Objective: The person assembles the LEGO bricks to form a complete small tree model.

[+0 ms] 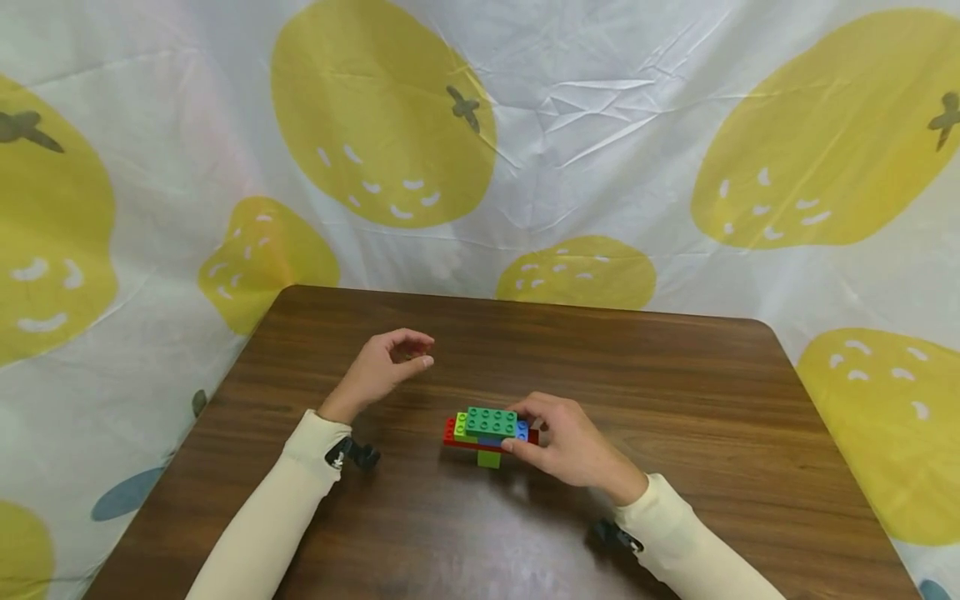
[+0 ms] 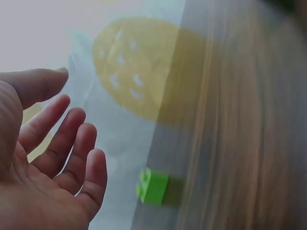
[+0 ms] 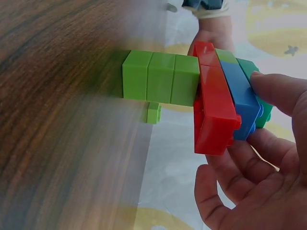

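Observation:
A toy brick structure (image 1: 491, 425) stands on the table. In the right wrist view its column is several stacked lime bricks (image 3: 160, 76); above come red bricks (image 3: 218, 105), then a layer with a blue brick (image 3: 238, 91) and a lime one, topped by a dark green brick (image 1: 491, 422). My right hand (image 1: 573, 442) grips the upper layers from the right, thumb on the near side and fingers on the far side. To the left, my left hand (image 1: 386, 371) hovers over the table, fingers loosely bent, holding nothing.
A loose small lime brick (image 2: 156, 187) sits on the table, seen in both wrist views; I cannot make it out in the head view. The brown wooden table (image 1: 337, 525) ends at a lemon-printed cloth (image 1: 585, 150) hung behind and along the sides.

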`<move>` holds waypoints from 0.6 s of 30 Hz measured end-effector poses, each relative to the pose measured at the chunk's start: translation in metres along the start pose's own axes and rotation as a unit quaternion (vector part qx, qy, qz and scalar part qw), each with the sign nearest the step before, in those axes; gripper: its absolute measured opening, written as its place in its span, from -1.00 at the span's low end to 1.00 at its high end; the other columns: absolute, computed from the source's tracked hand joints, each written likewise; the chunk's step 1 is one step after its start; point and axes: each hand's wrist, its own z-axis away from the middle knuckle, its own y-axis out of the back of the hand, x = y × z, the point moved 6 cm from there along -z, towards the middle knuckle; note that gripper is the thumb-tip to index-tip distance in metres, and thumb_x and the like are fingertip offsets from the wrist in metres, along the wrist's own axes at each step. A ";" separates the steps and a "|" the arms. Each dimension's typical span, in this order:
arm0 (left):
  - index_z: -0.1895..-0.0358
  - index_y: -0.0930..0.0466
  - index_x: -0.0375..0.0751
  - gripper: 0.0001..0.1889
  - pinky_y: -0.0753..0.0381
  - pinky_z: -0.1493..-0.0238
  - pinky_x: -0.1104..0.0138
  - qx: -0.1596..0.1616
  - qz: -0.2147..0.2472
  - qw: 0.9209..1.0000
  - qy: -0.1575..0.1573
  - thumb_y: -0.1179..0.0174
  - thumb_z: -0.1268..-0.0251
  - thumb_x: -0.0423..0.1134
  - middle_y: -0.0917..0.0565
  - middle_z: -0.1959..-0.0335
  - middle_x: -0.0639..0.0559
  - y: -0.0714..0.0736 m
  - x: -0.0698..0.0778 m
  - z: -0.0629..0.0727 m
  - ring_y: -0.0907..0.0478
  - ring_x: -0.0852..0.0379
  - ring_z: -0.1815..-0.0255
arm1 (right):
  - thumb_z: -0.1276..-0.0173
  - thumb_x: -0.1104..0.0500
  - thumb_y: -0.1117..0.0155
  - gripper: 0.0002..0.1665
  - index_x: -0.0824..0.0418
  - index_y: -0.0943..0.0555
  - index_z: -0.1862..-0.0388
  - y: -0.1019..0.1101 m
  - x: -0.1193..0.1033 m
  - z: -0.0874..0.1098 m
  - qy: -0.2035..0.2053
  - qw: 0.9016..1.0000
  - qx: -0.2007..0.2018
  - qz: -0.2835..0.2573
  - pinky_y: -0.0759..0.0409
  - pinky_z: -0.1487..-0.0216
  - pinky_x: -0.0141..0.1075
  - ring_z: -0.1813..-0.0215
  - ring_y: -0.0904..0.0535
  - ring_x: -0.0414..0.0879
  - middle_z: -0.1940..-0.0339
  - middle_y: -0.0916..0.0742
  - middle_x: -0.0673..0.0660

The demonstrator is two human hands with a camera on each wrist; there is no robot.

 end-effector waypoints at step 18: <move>-0.53 -0.45 -0.15 -0.34 -0.51 -0.36 -0.08 -0.014 -0.047 0.993 0.108 -0.41 -0.41 -0.15 -0.56 -0.40 -0.22 0.004 -0.062 -0.031 -0.50 -0.21 -0.39 | -0.39 0.02 -0.54 -0.59 0.16 -0.72 -0.13 0.000 0.001 0.003 -0.002 1.000 -0.011 -0.020 -0.79 0.18 -0.14 0.19 -0.64 -0.22 0.11 -0.75 -0.04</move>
